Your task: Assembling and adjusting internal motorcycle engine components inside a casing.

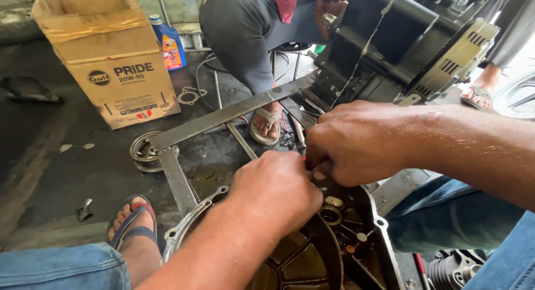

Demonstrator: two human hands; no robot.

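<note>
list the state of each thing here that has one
left hand: fisted, pressed down on the engine case
right hand: shut on a small part, hidden
engine case: open, inside showing
cardboard box: upright, flaps open
oil bottle: upright, capped
metal bar: lying flat

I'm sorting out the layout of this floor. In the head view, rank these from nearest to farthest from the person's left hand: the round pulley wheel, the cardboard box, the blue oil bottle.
From the left hand:
1. Pulley wheel, on the floor to its left, under the flat metal bar.
2. Cardboard box, farther back on the left.
3. Blue oil bottle, behind the box's right edge.
</note>
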